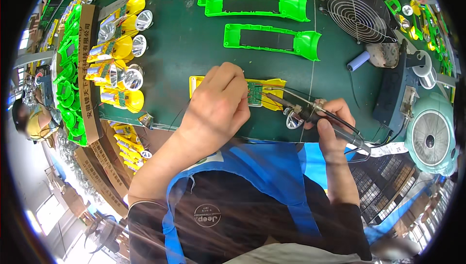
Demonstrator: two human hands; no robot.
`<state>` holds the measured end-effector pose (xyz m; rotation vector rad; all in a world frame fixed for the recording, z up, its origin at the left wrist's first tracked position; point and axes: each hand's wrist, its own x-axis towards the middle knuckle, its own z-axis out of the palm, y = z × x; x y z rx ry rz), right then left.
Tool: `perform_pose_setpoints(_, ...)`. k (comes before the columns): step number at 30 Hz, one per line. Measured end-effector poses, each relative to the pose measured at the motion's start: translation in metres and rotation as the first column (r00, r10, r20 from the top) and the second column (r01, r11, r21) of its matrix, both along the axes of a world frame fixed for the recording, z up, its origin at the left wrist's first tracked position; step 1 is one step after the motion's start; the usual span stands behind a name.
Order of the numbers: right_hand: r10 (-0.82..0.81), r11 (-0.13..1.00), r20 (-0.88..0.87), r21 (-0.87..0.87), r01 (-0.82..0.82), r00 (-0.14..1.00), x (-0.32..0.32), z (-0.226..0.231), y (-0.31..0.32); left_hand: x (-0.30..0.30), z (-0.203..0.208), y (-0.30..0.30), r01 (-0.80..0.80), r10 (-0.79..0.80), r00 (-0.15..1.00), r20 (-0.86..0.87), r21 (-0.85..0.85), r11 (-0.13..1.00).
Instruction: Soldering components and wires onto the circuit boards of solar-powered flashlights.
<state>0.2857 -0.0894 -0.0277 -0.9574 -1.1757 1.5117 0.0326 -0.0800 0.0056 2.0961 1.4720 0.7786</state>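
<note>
A yellow plastic housing [275, 87] lies near the table's front edge with a green circuit board [255, 94] in it. My left hand [218, 101] covers the housing's left part, its fingers curled together; what they pinch is hidden beneath them. My right hand [335, 123] is closed around a soldering iron [347, 136] with a thin metal guide tube along it. The iron's tip points left, at the right side of the board; whether it touches cannot be told. Just below the iron sits a shiny round reflector [293, 120].
Green housing shells [269, 41] lie at the back. A black fan [357, 14], blue cylindrical cell [358, 61], dark control box [390, 91] and wire spool [425, 72] stand right, a teal fan [430, 135] beyond. Yellow lamp assemblies [121, 72] line the left beside a cardboard box [90, 70].
</note>
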Motion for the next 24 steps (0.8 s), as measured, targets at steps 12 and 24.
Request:
perform_pose_setpoints(12,0.067,0.995,0.137,0.063,-0.076,0.988,-0.0068,0.0006,0.0009,-0.0003,-0.001,-0.0004,-0.024,0.025,0.999,-0.033,0.028,0.999)
perform_pose_setpoints(24,0.03,0.998,0.142,0.059,-0.039,0.989,-0.0042,0.0021,0.0009,-0.0012,-0.0009,0.0024,-0.016,0.016,0.999,-0.042,0.003,1.0)
